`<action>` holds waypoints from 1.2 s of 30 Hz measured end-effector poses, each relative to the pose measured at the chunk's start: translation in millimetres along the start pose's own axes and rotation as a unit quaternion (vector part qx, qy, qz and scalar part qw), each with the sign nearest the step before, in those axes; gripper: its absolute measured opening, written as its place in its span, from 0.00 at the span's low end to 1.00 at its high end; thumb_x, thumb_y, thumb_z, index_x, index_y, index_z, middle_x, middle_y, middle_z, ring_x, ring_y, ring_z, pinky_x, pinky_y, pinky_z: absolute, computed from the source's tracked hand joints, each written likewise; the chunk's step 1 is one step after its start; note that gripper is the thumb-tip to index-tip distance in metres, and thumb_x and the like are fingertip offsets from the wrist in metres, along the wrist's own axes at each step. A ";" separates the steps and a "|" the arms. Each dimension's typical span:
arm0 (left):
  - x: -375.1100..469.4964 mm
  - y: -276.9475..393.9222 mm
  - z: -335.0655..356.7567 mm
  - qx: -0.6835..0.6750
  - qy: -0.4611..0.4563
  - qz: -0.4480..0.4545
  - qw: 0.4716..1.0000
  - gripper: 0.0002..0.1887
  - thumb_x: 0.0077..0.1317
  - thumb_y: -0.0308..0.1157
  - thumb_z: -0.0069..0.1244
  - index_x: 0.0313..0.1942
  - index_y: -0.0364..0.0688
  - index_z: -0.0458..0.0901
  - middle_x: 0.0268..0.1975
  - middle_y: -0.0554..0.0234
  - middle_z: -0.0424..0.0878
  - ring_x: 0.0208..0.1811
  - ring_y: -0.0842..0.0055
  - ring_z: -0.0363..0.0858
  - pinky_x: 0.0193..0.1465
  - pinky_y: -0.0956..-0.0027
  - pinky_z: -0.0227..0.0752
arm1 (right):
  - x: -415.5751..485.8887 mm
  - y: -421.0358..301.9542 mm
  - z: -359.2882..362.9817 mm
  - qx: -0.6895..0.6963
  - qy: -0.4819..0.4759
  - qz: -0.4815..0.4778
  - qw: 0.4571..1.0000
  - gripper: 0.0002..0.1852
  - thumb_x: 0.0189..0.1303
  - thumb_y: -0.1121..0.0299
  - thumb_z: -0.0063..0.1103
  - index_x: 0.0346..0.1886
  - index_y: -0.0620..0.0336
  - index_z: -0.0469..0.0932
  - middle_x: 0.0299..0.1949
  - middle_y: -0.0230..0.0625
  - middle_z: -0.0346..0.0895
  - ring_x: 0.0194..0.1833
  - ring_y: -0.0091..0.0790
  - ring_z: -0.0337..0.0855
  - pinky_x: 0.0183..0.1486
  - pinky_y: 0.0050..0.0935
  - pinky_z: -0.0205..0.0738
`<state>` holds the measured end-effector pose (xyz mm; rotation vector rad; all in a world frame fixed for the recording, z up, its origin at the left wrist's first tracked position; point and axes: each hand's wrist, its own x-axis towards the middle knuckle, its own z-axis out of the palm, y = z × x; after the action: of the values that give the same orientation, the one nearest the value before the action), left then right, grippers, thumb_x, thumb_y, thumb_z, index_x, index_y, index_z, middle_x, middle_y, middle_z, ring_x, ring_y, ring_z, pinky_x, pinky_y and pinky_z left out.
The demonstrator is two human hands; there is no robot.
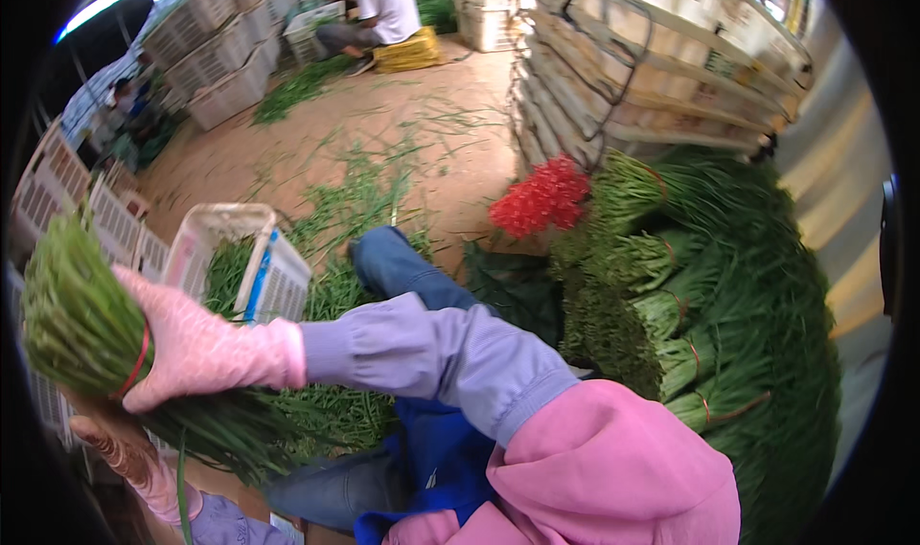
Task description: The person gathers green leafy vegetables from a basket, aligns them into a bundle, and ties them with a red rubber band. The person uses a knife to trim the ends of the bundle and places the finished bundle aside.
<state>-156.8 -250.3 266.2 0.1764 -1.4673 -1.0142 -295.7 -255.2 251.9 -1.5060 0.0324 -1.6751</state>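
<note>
My right hand (187, 344), in a pink glove, grips a thick bundle of long green stalks (79, 308), perhaps garlic chives, at the far left. A red band (140, 362) rings the bundle beside my thumb and fingers; its cut ends point up and its dark leaves trail down to the right. My left hand (133, 462), in a pink glove with browned fingers, is just below the bundle at the lower left. The bundle hides part of it, and whether it touches the stalks cannot be told. A loose green leaf (182, 484) crosses its wrist.
A white plastic crate (269, 279) with greens stands beyond my right hand. Banded bundles (683, 358) lie piled at right, near a bunch of red ties (543, 194). Loose leaves (359, 193) litter the floor. Stacked crates (215, 42) and a seated person (388, 6) are farther back.
</note>
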 end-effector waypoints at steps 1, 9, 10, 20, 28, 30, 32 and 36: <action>0.1 11.2 -0.9 0.001 -0.015 0.038 0.999 0.41 0.66 0.56 0.41 0.70 0.40 0.44 0.69 0.48 0.53 0.70 0.61 0.54 0.71 0.56 0.45 | -2.9 -32.8 -5.4 0.041 0.038 0.043 0.998 0.50 0.30 0.74 0.73 0.63 0.63 0.56 0.51 0.38 0.72 0.55 0.31 0.71 0.62 0.31 0.64; -146.2 -250.3 -143.9 0.141 0.201 -0.197 0.949 0.35 0.70 0.45 0.41 0.69 0.35 0.47 0.64 0.40 0.62 0.66 0.63 0.62 0.68 0.65 0.57 | -66.7 -366.8 7.3 -0.671 0.257 0.088 0.690 0.23 0.52 0.62 0.61 0.49 0.64 0.76 0.40 0.36 0.81 0.40 0.28 0.82 0.49 0.29 0.74; -162.3 -270.4 -166.5 0.208 0.197 -0.217 0.933 0.35 0.70 0.44 0.43 0.69 0.36 0.48 0.62 0.40 0.64 0.64 0.63 0.65 0.66 0.65 0.59 | -71.8 -392.4 26.8 -0.748 0.219 0.058 0.624 0.24 0.48 0.63 0.64 0.48 0.64 0.76 0.40 0.35 0.81 0.41 0.28 0.81 0.50 0.28 0.73; -200.4 -290.8 -182.0 0.360 0.144 -0.299 0.872 0.34 0.69 0.40 0.45 0.69 0.37 0.49 0.56 0.45 0.72 0.56 0.64 0.71 0.60 0.65 0.62 | -165.4 -492.4 -82.2 -0.975 -0.124 0.159 0.092 0.41 0.30 0.67 0.78 0.56 0.45 0.71 0.49 0.36 0.76 0.53 0.35 0.75 0.65 0.43 0.59; -225.1 -282.2 -204.2 0.392 0.093 -0.344 0.848 0.32 0.69 0.39 0.46 0.67 0.35 0.52 0.50 0.46 0.78 0.50 0.66 0.74 0.58 0.66 0.64 | -369.2 -387.2 -220.2 -0.864 0.082 0.446 0.220 0.59 0.28 0.67 0.76 0.70 0.47 0.50 0.70 0.35 0.49 0.71 0.46 0.47 0.71 0.48 0.38; -231.4 -274.2 -211.4 0.387 0.106 -0.356 0.844 0.31 0.69 0.38 0.45 0.67 0.34 0.53 0.50 0.46 0.78 0.50 0.66 0.74 0.58 0.67 0.64 | -364.0 -386.0 -223.7 -0.870 0.036 0.446 0.208 0.59 0.29 0.67 0.75 0.70 0.45 0.49 0.70 0.35 0.49 0.71 0.45 0.47 0.71 0.49 0.39; -231.5 -274.6 -219.8 0.372 0.114 -0.349 0.852 0.31 0.69 0.38 0.45 0.66 0.34 0.54 0.48 0.49 0.78 0.49 0.67 0.74 0.57 0.68 0.64 | -363.6 -380.9 -224.5 -0.872 0.045 0.443 0.203 0.59 0.30 0.67 0.75 0.70 0.45 0.48 0.70 0.36 0.49 0.71 0.45 0.47 0.71 0.48 0.39; -231.7 -267.6 -211.6 0.345 0.100 -0.362 0.860 0.29 0.68 0.34 0.47 0.66 0.32 0.56 0.42 0.57 0.77 0.44 0.74 0.73 0.54 0.73 0.64 | -354.7 -387.1 -211.1 -0.855 0.045 0.484 0.184 0.58 0.32 0.71 0.72 0.71 0.45 0.46 0.71 0.37 0.47 0.71 0.45 0.46 0.71 0.48 0.40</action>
<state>-46.7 -358.8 -116.2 1.3993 -1.5389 -0.9501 -721.4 93.1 118.9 -1.4959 3.0082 0.2317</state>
